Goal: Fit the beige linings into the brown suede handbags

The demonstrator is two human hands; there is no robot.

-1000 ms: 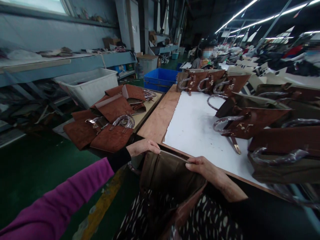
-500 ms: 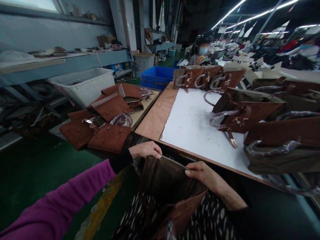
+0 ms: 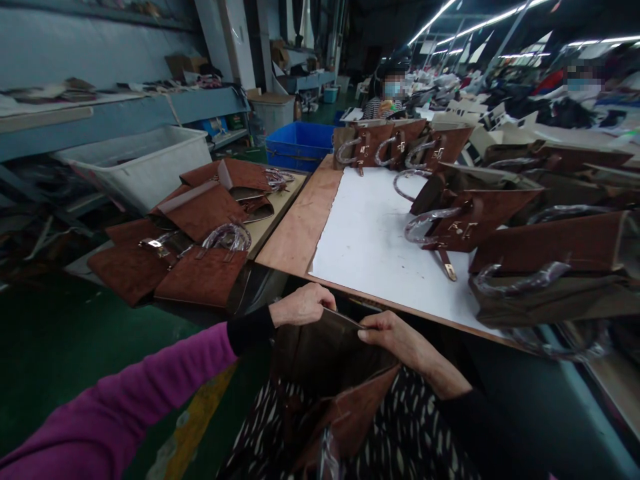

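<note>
A brown suede handbag rests open on my lap, just below the table's front edge. My left hand pinches the far left part of its upper rim. My right hand grips the same rim a little to the right, fingers curled over it. The dark lining inside the bag faces me. My left sleeve is magenta with a black cuff.
The work table carries a white sheet and several brown handbags along its right and far sides. More bags lie piled on a low stand at left. A white bin and a blue crate stand behind. A seated person works far back.
My two hands have drawn closer together along the bag's rim, narrowing its opening. The view has shifted slightly down and right.
</note>
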